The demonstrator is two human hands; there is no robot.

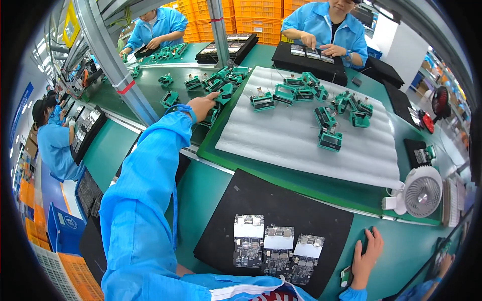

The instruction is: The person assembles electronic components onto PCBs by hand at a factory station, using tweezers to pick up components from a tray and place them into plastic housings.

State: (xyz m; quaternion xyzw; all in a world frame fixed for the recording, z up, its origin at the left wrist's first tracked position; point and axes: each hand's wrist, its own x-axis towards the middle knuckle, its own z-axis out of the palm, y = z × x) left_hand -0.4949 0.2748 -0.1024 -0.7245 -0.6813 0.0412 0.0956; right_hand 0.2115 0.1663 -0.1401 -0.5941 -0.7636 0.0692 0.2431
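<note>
My left arm stretches far forward, and my left hand (203, 107) has its fingers closed on a green plastic fixture (225, 94) at the edge of a pile of similar ones. On a black foam mat (216, 231) in front of me lie three circuit boards side by side: a left board (248, 241), a middle board (277, 250) and a right board (306, 258), each with a white upper area. To the right of the mat, my right hand (367, 257) rests on the green table with fingers extended, holding nothing. Beside it lies a small green-and-white piece (345, 276).
Several green fixtures (330, 141) are scattered on a white foam sheet (281, 145). A white fan (423, 191) stands at the right. A metal post (118, 70) rises near my left arm. Across the table, co-workers handle parts; one works over black foam (311, 67).
</note>
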